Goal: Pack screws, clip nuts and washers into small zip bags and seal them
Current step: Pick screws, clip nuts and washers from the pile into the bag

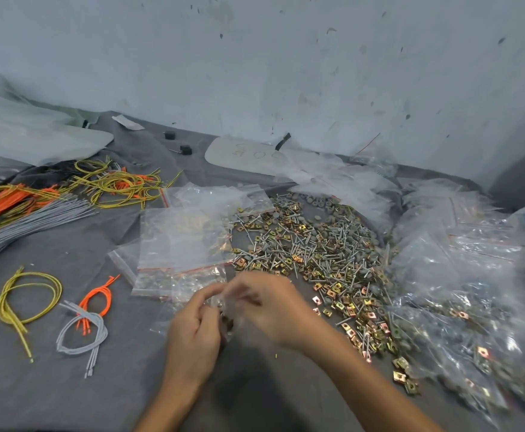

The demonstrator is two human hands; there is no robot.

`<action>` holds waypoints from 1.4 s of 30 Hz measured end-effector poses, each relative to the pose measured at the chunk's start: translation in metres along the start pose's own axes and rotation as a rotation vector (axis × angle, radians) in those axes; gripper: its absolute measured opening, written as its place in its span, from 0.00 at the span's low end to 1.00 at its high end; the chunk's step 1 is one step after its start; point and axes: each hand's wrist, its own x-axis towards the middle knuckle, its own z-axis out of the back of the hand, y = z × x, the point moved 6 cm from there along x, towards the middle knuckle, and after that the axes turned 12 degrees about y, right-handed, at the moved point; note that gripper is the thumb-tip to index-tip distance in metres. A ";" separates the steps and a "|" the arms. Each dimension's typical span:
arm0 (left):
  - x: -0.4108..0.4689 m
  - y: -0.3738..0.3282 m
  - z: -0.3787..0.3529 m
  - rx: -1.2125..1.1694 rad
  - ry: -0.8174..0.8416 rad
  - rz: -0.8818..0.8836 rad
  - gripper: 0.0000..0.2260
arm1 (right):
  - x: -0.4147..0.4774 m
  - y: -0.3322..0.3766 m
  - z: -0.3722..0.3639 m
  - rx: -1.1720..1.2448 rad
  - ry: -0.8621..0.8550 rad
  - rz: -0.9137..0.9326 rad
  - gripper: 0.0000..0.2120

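My left hand (194,332) and my right hand (267,304) meet at the centre of the grey cloth, and both pinch a small clear zip bag (223,310) with dark hardware inside. The right hand is blurred. Just beyond and right of my hands spreads a loose heap of silver screws (317,244), gold clip nuts (348,304) and grey washers (323,204). Empty zip bags with red seal lines (183,241) lie stacked right behind my hands.
Filled bags (473,307) are piled along the right side. Yellow, orange and grey cord loops (30,294) lie at the left, with bigger bundles (52,198) further back. A white wall (286,73) closes the far edge. A grey cloth (68,400) covers the work surface.
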 end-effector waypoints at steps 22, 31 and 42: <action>-0.003 0.001 -0.001 -0.039 0.015 0.057 0.18 | 0.033 -0.177 0.181 -0.406 -0.201 -0.647 0.08; -0.003 0.008 -0.001 0.008 0.006 0.060 0.21 | 0.108 -0.232 0.191 -0.470 0.097 -0.654 0.17; -0.004 0.003 -0.001 -0.014 0.009 0.062 0.23 | 0.114 -0.236 0.191 -0.635 0.138 -0.547 0.05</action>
